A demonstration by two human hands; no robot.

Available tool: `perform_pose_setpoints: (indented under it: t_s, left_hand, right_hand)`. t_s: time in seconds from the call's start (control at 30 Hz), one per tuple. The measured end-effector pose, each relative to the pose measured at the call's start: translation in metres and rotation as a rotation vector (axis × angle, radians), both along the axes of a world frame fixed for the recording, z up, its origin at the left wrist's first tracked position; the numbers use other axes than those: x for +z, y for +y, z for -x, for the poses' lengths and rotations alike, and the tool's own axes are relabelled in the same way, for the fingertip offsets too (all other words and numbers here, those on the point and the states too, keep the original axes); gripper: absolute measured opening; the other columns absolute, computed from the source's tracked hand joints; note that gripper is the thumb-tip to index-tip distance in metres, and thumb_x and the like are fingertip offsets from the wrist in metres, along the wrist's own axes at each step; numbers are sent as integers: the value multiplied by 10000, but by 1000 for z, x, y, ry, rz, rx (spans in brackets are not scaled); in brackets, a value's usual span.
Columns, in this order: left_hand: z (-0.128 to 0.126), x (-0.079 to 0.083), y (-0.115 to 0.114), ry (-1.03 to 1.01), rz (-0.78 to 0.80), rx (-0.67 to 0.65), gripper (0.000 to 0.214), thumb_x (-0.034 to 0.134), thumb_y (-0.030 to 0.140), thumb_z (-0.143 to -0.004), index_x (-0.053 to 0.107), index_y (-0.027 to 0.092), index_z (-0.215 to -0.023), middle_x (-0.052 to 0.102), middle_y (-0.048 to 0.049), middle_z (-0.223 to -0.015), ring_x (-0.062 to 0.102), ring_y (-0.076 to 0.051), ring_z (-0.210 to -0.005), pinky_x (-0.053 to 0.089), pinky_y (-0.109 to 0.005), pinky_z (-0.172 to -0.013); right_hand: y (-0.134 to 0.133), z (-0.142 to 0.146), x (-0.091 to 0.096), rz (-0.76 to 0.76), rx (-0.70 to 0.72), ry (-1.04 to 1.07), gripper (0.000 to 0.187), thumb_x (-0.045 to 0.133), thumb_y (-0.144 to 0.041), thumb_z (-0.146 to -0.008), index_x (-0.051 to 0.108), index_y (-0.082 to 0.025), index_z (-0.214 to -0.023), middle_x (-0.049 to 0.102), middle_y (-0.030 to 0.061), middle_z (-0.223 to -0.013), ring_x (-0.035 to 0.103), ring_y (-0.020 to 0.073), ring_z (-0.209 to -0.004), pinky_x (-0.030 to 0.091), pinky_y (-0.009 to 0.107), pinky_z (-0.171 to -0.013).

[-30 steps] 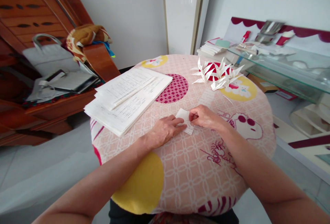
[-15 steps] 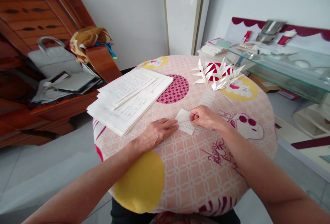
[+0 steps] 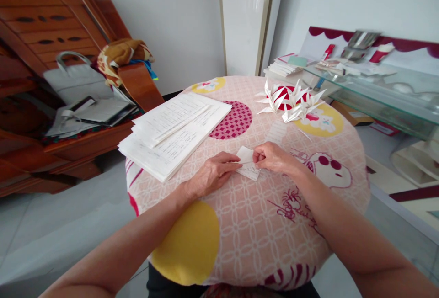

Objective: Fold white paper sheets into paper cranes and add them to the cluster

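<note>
A small folded sheet of paper point(image 3: 247, 168), white with handwriting on its lower part, lies on the cloth-covered round table point(image 3: 240, 225) between my hands. My right hand point(image 3: 272, 156) has its fingers curled in and pinches the paper's right edge. At the left edge, my left hand point(image 3: 214, 172) grips the paper between thumb and fingers, its forearm low over the cloth. Farther back stand several folded white paper cranes point(image 3: 295, 101), bunched together on the table.
To the left on the table is a stack of written sheets point(image 3: 178, 133). A wooden bench point(image 3: 92, 151) with a grey bag point(image 3: 73, 81) stands beyond it. At the right are glass shelves point(image 3: 384, 92) holding metal bowls and papers. A thin paper strip lies near the cranes.
My left hand has arched up and drawn its fingers together at the paper's left edge. The right hand keeps its pinch. The camera view has shifted slightly.
</note>
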State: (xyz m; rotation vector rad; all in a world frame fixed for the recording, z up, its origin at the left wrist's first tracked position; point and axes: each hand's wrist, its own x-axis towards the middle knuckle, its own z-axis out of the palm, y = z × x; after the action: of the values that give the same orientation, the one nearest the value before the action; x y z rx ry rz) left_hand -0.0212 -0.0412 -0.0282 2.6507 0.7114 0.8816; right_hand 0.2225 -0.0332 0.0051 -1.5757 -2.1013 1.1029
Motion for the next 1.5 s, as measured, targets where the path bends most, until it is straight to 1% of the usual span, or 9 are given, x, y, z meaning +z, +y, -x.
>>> perform_pose_setpoints:
  t_s: [0.13, 0.23, 0.37, 0.47, 0.67, 0.9, 1.17, 1.33, 1.5]
  left_hand:
    - [-16, 4, 7, 73, 49, -120, 283, 480, 187, -989, 730, 182, -1121, 724, -121, -1116, 675, -196, -1021, 583, -352, -865]
    - [-24, 2, 11, 114, 28, -153, 285, 474, 153, -981, 743, 162, -1077, 740, -107, -1084, 677, -198, -989, 575, -340, -853]
    - [-25, -2, 11, 113, 13, -146, 284, 478, 137, -976, 734, 165, -1095, 738, -94, -1108, 669, -198, -1012, 564, -337, -872]
    - [-24, -5, 11, 116, 15, -148, 300, 466, 133, -978, 721, 178, -1129, 732, -96, -1127, 666, -193, -1024, 561, -337, -875]
    - [-23, -8, 13, 108, 10, -146, 293, 477, 141, -975, 723, 194, -1125, 731, -91, -1133, 670, -195, -1015, 562, -338, -863]
    - [-24, -9, 12, 128, 9, -131, 320, 477, 108, -959, 723, 206, -1138, 726, -94, -1143, 672, -194, -1017, 558, -338, -870]
    - [-24, -7, 11, 135, -7, -136, 310, 488, 94, -951, 718, 188, -1136, 727, -82, -1146, 667, -190, -1018, 548, -318, -871]
    - [-24, -8, 11, 134, -1, -128, 308, 468, 144, -980, 710, 212, -1157, 723, -77, -1158, 668, -189, -1036, 546, -315, -873]
    - [-24, -12, 11, 140, -12, -118, 313, 455, 158, -985, 722, 212, -1140, 723, -80, -1152, 669, -194, -1023, 550, -320, -857]
  right_hand:
    - [0, 1, 2, -7, 2, -13, 80, 624, -84, -650, 651, -144, -696, 560, -44, -539, 497, 100, -518, 320, 217, -521]
    - [1, -1, 2, -23, -4, -12, 114, 646, -87, -643, 659, -139, -743, 558, -50, -544, 507, 102, -522, 326, 218, -518]
    - [3, -8, -1, 27, 22, 7, 185, 630, -77, -660, 653, -146, -830, 530, -70, -510, 508, 99, -469, 333, 213, -485]
    - [4, -12, -3, 88, 14, 57, 170, 598, -82, -703, 634, -156, -851, 548, -62, -519, 530, 102, -449, 358, 206, -458]
    - [0, -9, 3, 147, -84, 56, 89, 578, -72, -745, 617, -152, -749, 585, -25, -536, 559, 101, -464, 401, 182, -437]
    - [0, -7, 3, 218, -105, 15, 72, 603, -107, -765, 648, -150, -726, 590, -21, -504, 540, 101, -402, 383, 195, -385]
    - [0, -4, 2, 374, -154, 154, 120, 602, -121, -780, 613, -152, -665, 587, -36, -464, 498, 77, -340, 369, 179, -340]
    - [-5, 5, 7, 326, -180, 80, 183, 624, -173, -835, 585, -151, -657, 581, -31, -462, 491, 71, -334, 351, 176, -336]
    - [-7, 11, 9, 244, -185, -73, 108, 620, -167, -841, 601, -154, -735, 591, -25, -484, 512, 84, -351, 335, 180, -342]
